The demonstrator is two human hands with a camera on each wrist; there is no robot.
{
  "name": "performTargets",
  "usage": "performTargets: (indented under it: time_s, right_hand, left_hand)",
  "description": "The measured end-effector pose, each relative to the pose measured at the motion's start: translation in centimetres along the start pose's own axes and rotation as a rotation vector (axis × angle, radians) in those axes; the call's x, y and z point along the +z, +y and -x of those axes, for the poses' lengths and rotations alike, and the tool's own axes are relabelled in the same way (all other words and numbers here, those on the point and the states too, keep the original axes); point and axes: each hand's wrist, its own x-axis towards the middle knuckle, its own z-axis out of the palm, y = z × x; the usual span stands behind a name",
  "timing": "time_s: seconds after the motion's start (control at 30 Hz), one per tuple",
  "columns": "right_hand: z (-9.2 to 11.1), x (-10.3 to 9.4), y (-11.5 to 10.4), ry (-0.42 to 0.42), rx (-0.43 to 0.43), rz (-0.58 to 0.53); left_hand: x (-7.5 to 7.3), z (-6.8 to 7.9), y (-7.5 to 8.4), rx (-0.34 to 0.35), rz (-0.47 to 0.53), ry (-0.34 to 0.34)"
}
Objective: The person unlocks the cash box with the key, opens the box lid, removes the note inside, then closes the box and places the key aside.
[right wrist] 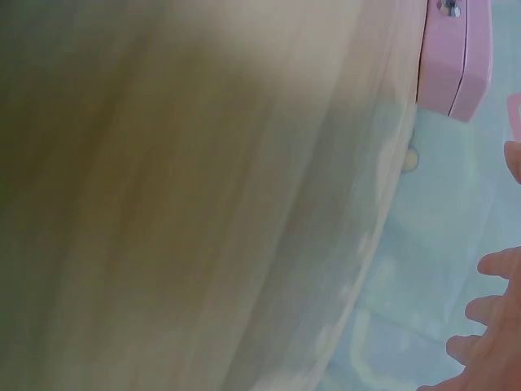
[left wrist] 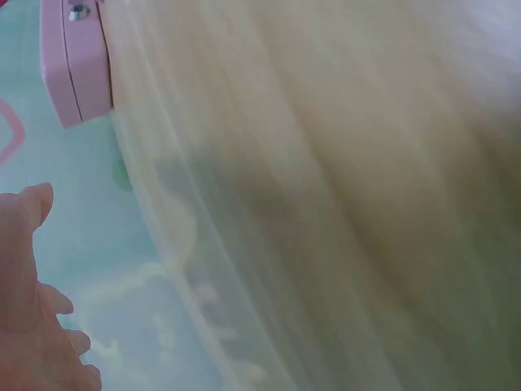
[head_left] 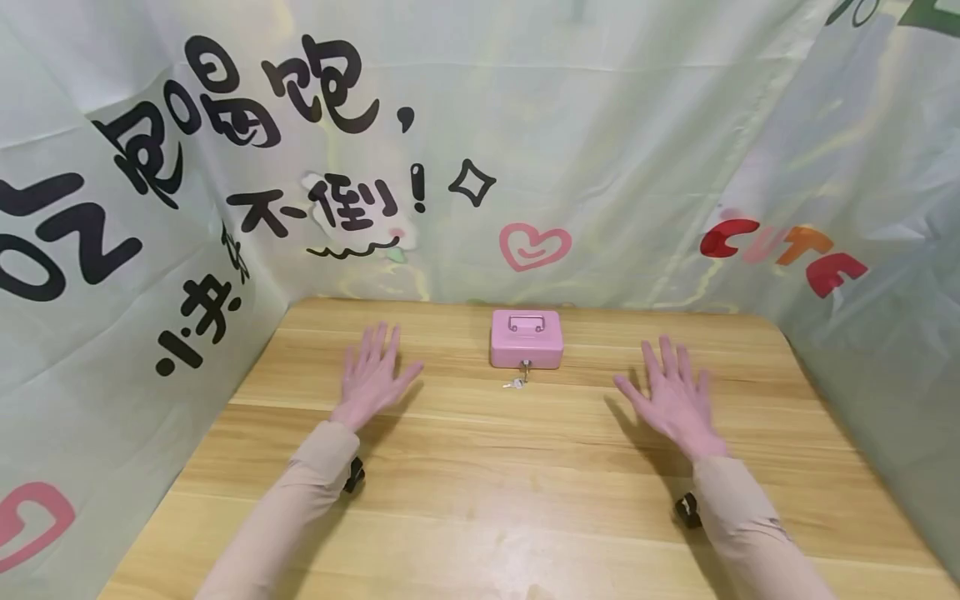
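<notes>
A small pink cash box (head_left: 527, 340) stands near the back of the wooden table, lid down, with a metal handle (head_left: 527, 322) on top. A key sits in its front lock, and more keys (head_left: 514, 383) hang from it onto the tabletop. To the left of the box, my left hand (head_left: 372, 379) is spread palm down with straight fingers, holding nothing. My right hand (head_left: 677, 400) is spread likewise on the other side, apart from the box. Both wrist views show part of the box, in the left wrist view its lock (left wrist: 79, 12) too.
Pale printed curtains (head_left: 637, 167) enclose the table at the back and both sides. The wooden tabletop (head_left: 495, 500) stretches from the box toward the front. A dark wrist device (head_left: 354, 475) shows under the left sleeve, another (head_left: 687, 510) under the right.
</notes>
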Motion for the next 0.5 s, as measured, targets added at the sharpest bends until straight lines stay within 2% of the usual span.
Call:
performTargets:
  time_s: [0.2, 0.5]
  right_hand:
    - [-0.8, 0.5, -1.9, -0.021, -0.011, -0.035]
    - [-2.0, 1.7, -4.1, -0.023, -0.039, -0.019]
  left_hand:
    - [0.2, -0.8, 1.5, 0.03, 0.034, -0.017]
    - [0.7, -2.5, 4.0, 0.053, 0.03, -0.025]
